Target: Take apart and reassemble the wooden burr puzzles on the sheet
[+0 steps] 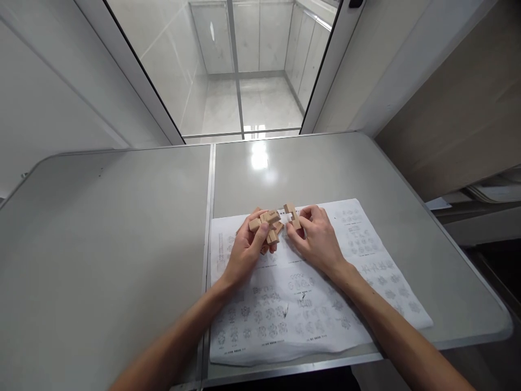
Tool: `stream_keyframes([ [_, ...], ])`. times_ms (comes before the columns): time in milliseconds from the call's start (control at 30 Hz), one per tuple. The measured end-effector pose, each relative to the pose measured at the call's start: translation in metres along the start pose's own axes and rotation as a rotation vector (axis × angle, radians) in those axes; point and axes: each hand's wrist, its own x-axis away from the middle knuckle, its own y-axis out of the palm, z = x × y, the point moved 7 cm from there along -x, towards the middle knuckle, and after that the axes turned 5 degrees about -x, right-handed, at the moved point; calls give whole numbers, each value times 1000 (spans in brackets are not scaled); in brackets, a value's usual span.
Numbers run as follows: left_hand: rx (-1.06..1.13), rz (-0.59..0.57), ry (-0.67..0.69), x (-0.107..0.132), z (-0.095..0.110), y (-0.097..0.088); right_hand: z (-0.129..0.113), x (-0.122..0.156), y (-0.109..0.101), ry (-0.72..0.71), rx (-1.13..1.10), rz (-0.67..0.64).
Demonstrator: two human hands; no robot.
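Observation:
My left hand [249, 245] is closed around a cluster of interlocked wooden puzzle pieces [270, 218], light brown bars that cross one another. To its right, my right hand [317, 236] pinches a single notched wooden piece [291, 215] between thumb and fingers. A cut-out shows along that piece's left side. A small gap separates it from the cluster. Both hands are above a large white instruction sheet [280, 309] printed with rows of small assembly drawings. My left palm and fingers hide part of the cluster.
The sheet lies on a grey folding table [163, 228] with a metal seam [209, 184] left of the sheet. Behind the table stands a glazed door [260, 98]. A shelf with papers [496, 191] is at the right.

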Motion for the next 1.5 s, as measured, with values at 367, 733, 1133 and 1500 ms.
stream_keyframes([
  [367, -57, -52, -6, 3, 11, 6, -2, 2, 2, -40, 65, -26],
  [733, -31, -124, 32, 3, 7, 9, 0, 2, -1, 39, 12, -7],
  [1133, -131, -177, 48, 8, 5, 16, -20, 0, -17, -83, -533, 51],
  [1500, -171, -202, 91, 10, 9, 19, -29, 1, -17, -178, -578, -6],
])
